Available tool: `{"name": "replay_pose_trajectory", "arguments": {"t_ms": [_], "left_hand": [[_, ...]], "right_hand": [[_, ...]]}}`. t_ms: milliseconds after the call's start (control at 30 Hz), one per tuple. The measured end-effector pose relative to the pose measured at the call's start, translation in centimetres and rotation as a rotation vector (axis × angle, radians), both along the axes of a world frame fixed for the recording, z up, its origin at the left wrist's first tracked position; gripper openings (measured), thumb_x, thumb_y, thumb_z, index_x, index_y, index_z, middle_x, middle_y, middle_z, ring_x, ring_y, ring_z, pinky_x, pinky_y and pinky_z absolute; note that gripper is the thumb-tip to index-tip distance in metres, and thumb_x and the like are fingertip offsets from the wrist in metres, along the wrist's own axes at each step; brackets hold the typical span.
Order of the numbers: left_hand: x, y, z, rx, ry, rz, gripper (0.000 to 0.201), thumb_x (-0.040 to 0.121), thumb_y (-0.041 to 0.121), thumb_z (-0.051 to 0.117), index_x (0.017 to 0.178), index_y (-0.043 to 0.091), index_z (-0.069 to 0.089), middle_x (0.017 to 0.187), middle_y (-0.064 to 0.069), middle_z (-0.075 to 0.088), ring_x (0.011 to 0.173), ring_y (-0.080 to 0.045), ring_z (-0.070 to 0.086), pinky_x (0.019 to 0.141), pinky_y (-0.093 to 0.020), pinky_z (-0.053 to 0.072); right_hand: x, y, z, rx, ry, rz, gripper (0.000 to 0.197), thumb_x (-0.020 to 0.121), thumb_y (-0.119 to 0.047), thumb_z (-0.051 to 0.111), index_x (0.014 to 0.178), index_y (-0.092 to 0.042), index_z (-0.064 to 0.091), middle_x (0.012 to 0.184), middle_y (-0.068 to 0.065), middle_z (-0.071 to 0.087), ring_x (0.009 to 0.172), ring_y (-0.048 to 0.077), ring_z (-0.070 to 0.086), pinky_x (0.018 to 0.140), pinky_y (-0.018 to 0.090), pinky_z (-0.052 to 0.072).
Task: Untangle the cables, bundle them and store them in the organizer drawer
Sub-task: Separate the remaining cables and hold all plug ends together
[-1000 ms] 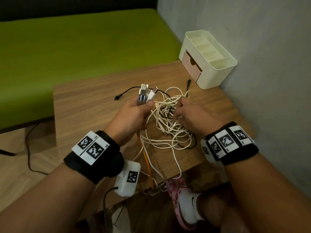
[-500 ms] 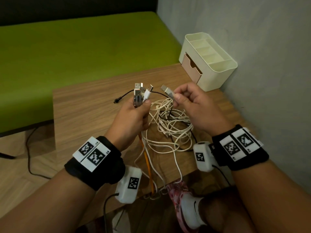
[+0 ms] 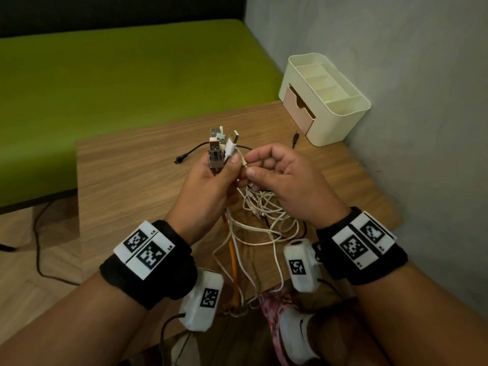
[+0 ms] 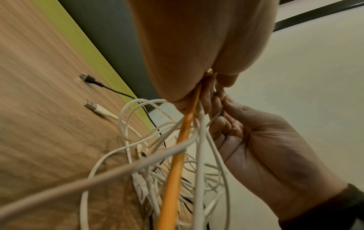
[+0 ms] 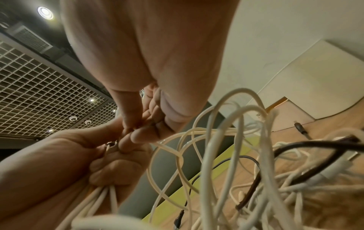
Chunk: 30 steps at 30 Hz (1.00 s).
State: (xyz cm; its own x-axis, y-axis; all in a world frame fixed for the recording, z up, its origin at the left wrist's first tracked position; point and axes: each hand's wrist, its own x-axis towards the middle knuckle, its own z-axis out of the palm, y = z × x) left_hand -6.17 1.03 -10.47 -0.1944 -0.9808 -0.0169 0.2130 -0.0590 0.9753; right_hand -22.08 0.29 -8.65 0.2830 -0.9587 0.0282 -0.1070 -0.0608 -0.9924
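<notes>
While the left hand [image 3: 208, 186] is gripping a cluster of USB plugs [image 3: 220, 146] upright, the right hand [image 3: 280, 178] is pinching a white cable [image 3: 244, 163] beside it. Tangled cables [image 3: 264, 215] are trailing onto the table [image 3: 126, 167]; the organizer [image 3: 327, 101] is sitting far right.

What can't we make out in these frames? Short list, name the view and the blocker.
- Drawer contents: head view, only its front shows.
- Where the orange cable ends: head view, it drops past the table edge.
- What the right hand pinches: head view, too small; right wrist view, fingers cover it.
- Cable count in the tangle: strands overlap.
- Left hand grip: left wrist view, palm fills the frame.
</notes>
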Motion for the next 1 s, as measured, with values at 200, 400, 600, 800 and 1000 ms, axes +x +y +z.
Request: {"name": "replay_pose_trajectory", "arguments": {"t_ms": [200, 400, 600, 800, 1000], "left_hand": [[-0.5, 0.5, 0.6, -0.086, -0.008, -0.043, 0.012, 0.099, 0.007, 0.049, 0.088, 0.004, 0.050, 0.057, 0.013, 0.058, 0.051, 0.003, 0.054, 0.051, -0.012, 0.042], [-0.7, 0.5, 0.5, -0.120, -0.040, 0.045, 0.015, 0.100, 0.007, 0.049, 0.085, 0.003, 0.053, 0.060, 0.013, 0.057, 0.054, 0.002, 0.052, 0.052, -0.012, 0.041], [-0.8, 0.5, 0.7, -0.097, -0.109, 0.142, 0.028, 0.102, 0.021, 0.051, 0.088, -0.003, 0.055, 0.055, 0.012, 0.047, 0.050, -0.004, 0.045, 0.049, -0.022, 0.039], [0.1, 0.2, 2.5, -0.074, 0.232, 0.141, 0.024, 0.099, 0.029, 0.047, 0.079, 0.015, 0.048, 0.056, 0.006, 0.031, 0.048, -0.008, 0.026, 0.049, -0.025, 0.025], [2.0, -1.3, 1.8, -0.002, 0.278, 0.315, 0.024, 0.104, 0.025, 0.044, 0.083, 0.014, 0.047, 0.064, 0.007, 0.040, 0.051, -0.006, 0.033, 0.052, -0.023, 0.034]], "right_hand": [[-0.2, 0.2, -0.2, -0.038, -0.034, -0.005, 0.021, 0.087, 0.003, 0.066, 0.094, -0.017, 0.066, 0.079, -0.004, 0.074, 0.076, 0.007, 0.069, 0.066, 0.022, 0.055], [-0.1, 0.3, -0.4, -0.047, -0.027, -0.046, 0.017, 0.084, 0.002, 0.070, 0.090, -0.013, 0.066, 0.084, 0.004, 0.075, 0.081, 0.016, 0.072, 0.078, 0.032, 0.058], [-0.2, 0.1, -0.8, -0.044, 0.228, 0.031, 0.005, 0.092, -0.027, 0.066, 0.090, -0.023, 0.064, 0.083, -0.010, 0.072, 0.084, 0.009, 0.070, 0.080, 0.037, 0.057], [-1.4, -0.7, -1.6, -0.030, 0.683, 0.130, 0.021, 0.098, -0.045, 0.051, 0.106, -0.029, 0.062, 0.093, -0.016, 0.064, 0.082, -0.007, 0.058, 0.068, 0.013, 0.043], [-2.2, -1.8, -1.5, -0.145, 0.715, 0.008, 0.012, 0.096, -0.034, 0.058, 0.102, -0.028, 0.066, 0.097, -0.014, 0.064, 0.091, 0.002, 0.060, 0.084, 0.035, 0.053]]}}
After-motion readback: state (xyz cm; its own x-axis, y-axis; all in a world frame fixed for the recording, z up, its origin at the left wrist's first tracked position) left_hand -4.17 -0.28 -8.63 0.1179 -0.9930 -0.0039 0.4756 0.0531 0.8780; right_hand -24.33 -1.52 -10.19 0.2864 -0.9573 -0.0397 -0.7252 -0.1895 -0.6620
